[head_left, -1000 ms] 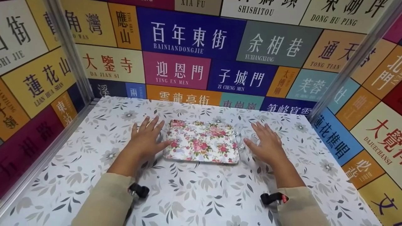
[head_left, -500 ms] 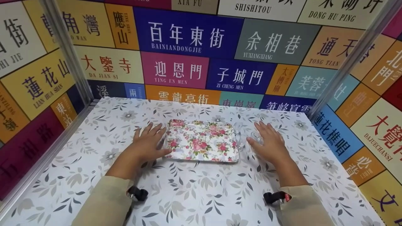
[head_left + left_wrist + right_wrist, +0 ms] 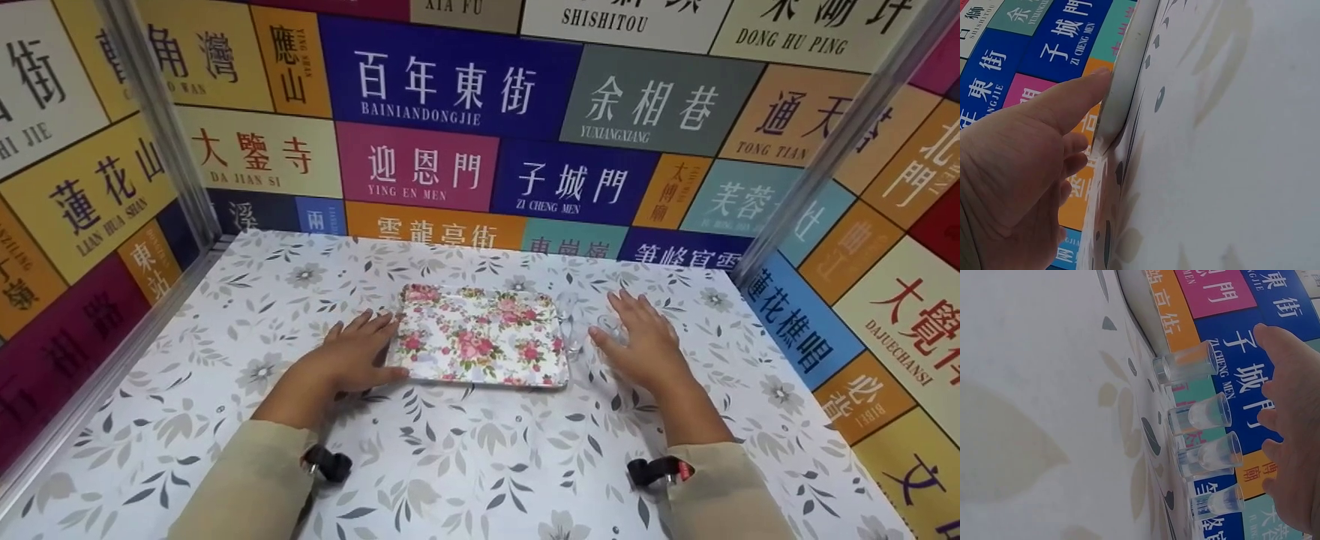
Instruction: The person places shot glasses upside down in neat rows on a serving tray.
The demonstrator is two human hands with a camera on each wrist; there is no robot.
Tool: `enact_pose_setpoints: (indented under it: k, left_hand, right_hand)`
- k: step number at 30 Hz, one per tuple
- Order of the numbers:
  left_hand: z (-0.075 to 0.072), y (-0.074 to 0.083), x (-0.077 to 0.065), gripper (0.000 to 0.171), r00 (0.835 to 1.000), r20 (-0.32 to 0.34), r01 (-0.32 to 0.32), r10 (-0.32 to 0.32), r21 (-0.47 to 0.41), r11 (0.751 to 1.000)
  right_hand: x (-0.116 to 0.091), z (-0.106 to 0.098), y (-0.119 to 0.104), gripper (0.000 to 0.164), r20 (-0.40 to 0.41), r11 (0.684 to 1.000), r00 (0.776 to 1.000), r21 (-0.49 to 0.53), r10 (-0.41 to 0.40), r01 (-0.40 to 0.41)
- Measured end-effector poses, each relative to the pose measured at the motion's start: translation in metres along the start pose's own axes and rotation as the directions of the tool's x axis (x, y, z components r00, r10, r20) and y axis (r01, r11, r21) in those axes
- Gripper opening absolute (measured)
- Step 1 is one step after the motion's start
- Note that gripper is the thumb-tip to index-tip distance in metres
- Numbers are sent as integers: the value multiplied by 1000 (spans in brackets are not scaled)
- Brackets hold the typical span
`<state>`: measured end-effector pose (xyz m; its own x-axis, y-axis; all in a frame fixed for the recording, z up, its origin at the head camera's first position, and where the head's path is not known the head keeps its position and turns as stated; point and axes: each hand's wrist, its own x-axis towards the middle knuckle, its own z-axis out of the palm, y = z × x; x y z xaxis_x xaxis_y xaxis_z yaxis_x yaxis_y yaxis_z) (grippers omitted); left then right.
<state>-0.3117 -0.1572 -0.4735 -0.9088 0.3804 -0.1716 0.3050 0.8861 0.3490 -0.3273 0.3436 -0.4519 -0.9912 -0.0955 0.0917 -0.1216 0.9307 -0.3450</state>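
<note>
A rectangular tray [image 3: 480,345] with a pink and red rose pattern lies on the table in the head view. Along its left side is my left hand [image 3: 349,356], palm down, with the thumb on the tray's near-left corner; the left wrist view has this thumb [image 3: 1075,101] against the tray's pale rim [image 3: 1124,79]. Several small clear shot glasses [image 3: 1199,410] stand upright in a row to the right of the tray. Beside them my right hand [image 3: 641,341] is spread with relaxed fingers, apart from the glasses in the right wrist view, holding nothing.
The white tabletop [image 3: 465,465] has a grey leaf-and-flower print. Colourful panels [image 3: 450,82] with Chinese lettering wall in the back and both sides. Metal posts [image 3: 161,127] stand at the back corners. Dark camera mounts [image 3: 328,463] sit at both wrists.
My left hand's fingers have lowered and drawn in beside the tray's left edge. My right hand shifted slightly rightward earlier and then stayed. The tray and glasses look unmoved.
</note>
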Motion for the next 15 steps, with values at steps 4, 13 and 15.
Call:
enact_pose_setpoints:
  k: [4,13,15]
  left_hand:
    - [2,-3,1,99,999,27,32,-31,-30,999]
    - [2,-5,3,104,994,81,75,-69,-77,994]
    - [0,-4,1,104,994,87,68,-61,-81,994]
  right_hand:
    - [3,-2,4,94,-4,1000,1000,2,5,-5]
    - [2,-8,28,93,-28,999,999,39,25,-24]
    - [0,-10,35,91,-25,997,999,58,47,-45]
